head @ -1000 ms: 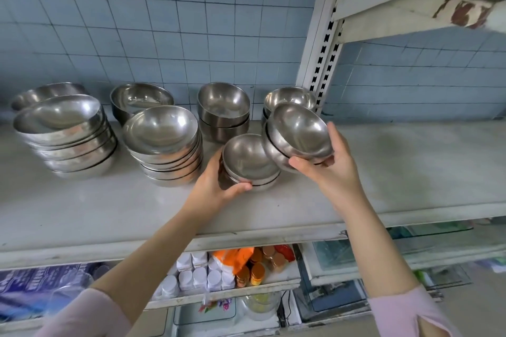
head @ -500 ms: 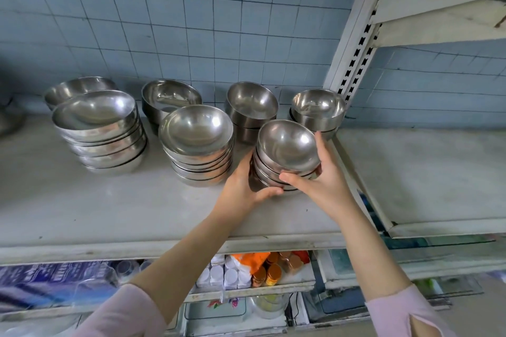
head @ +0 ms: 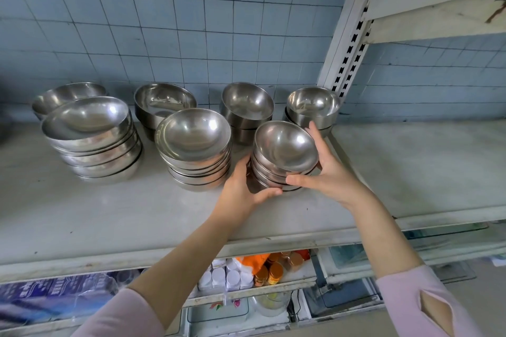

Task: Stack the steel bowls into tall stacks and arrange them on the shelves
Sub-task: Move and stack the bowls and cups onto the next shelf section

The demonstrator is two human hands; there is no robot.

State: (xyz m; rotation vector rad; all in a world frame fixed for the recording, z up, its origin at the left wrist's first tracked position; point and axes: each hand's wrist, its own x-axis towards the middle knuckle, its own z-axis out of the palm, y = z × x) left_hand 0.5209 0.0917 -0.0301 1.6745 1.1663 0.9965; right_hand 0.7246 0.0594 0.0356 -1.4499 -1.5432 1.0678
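Both hands were cupped around the small stack of bowls (head: 283,157) near the front of the shelf (head: 82,216); the left hand (head: 241,189) pressed its left flank low down, thumb curled under the front of the base; the right hand (head: 325,172) spread wide over the right side, its fingers (head: 315,134) reaching up past the top rim and its thumb pointing across the front; neither hand was closed tight, more a loose cradle, and the stack rested on the shelf, leaning a little; it stood between the two hands, its axis running upward, so both were equally near; the middle stack (head: 195,150) sat just beside on the left, the back bowls (head: 312,107) just behind; any nudge probably had to go straight back or sideways, squeezed evenly, or the leaning top bowl could slip.
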